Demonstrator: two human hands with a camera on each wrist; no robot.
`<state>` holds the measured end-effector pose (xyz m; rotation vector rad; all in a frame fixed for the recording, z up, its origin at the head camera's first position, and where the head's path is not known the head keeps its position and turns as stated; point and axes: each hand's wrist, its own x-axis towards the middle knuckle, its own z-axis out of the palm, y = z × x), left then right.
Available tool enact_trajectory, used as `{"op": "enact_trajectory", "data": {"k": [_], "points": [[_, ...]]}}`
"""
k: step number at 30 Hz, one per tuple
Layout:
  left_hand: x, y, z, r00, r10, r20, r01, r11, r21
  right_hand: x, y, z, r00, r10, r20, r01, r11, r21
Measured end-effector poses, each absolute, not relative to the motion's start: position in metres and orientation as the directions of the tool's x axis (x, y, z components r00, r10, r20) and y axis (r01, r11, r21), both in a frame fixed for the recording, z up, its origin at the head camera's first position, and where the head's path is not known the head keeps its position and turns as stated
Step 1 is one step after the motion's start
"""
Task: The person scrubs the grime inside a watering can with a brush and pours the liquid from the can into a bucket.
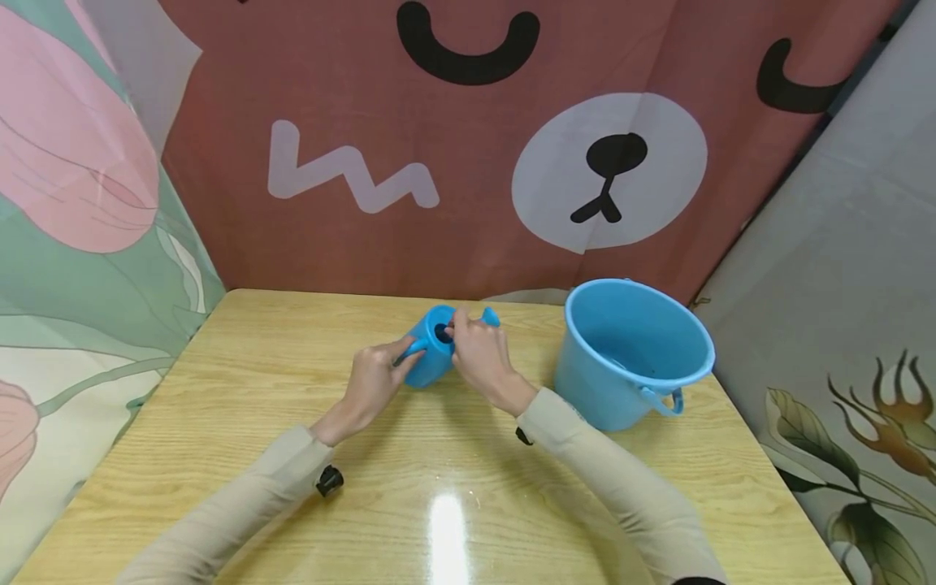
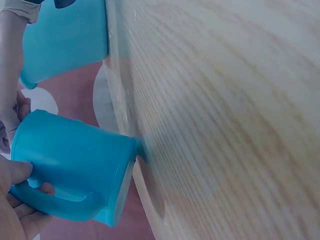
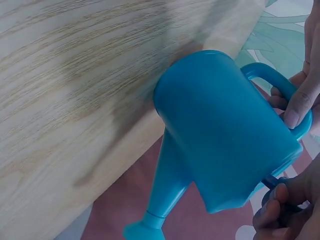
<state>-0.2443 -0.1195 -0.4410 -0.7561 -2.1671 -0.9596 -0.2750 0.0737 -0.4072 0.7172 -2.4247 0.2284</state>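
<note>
Between the person's two hands, over a light wooden table (image 1: 256, 366), is a blue toy watering can (image 1: 427, 367), its mouth turned up towards the head camera. Work on it looks to be midway: the can is in hand, and a slim dark piece (image 3: 270, 181) sits at its rim. What appears to be left is to finish with that piece and let go of the can. Whether the piece is going in or coming out, the pictures do not tell. Whether the base touches the wood or hangs just above it is also hard to judge.

On the near left side of the can, the left hand (image 1: 373, 378) grips the loop handle (image 1: 417, 347), thumb on top and fingers curled round it, with little gap. At the mouth, opposite the handle hand, the right hand (image 1: 483, 357) has its fingers drawn closely together, pinching the dark piece; most of that piece is hidden by the fingers, so its full shape cannot be told. Just past the right hand, the spout's flared tip (image 1: 491, 317) pokes out.

To the right of both grips, well apart from the can, stands a larger blue bucket (image 1: 592, 390), touched by neither hand.
</note>
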Motion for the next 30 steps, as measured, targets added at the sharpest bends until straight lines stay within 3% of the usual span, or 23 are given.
{"op": "enact_trajectory", "data": {"k": [8, 22, 30], "points": [[-0.244, -0.118, -0.441, -0.626, 0.253, 0.738, 0.713, 0.568, 0.411, -0.274, 0.08, -0.405, -0.654, -0.445, 0.611, -0.559, 0.829, 0.006], [-0.246, -0.12, -0.442, -0.639, 0.232, 0.733, 0.699, 0.574, 0.427, -0.274, 0.084, -0.393, -0.54, -0.423, 0.728, -0.59, 0.807, 0.03], [-0.246, -0.12, -0.441, -0.654, 0.225, 0.722, 0.689, 0.572, 0.445, -0.277, 0.083, -0.398, -0.571, -0.415, 0.708, -0.569, 0.822, 0.024]]}}
